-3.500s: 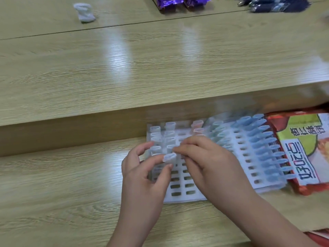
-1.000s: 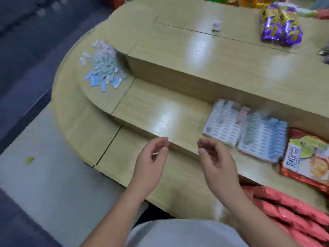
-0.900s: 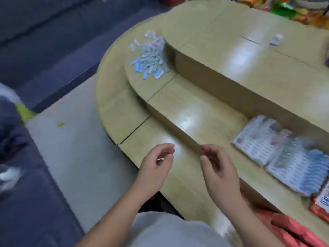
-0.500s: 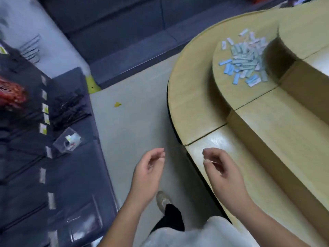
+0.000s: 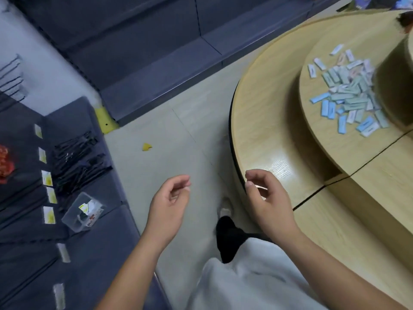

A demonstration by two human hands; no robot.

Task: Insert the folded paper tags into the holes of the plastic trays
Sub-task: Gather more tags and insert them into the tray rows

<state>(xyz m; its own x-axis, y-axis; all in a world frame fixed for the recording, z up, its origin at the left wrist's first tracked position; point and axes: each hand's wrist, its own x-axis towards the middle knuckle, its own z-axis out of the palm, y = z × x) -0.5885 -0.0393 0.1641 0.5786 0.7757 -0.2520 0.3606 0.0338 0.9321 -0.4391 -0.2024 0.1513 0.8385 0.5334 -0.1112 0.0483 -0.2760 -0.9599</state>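
Dark shelving point(image 5: 67, 253) fills the left. Curved tiered desk point(image 5: 268, 113) at right, cut off by frame edge. Pale floor point(image 5: 169, 130) between. Paper tags point(image 5: 348, 95) heaped on middle tier against upper wall, well apart from both hands. Left hand point(image 5: 169, 202), right hand point(image 5: 266, 198): grip loose, fingers curled, nothing held. Clear box point(image 5: 81, 212) on shelving, contents blurred. Yellow scrap point(image 5: 146, 147) on floor.
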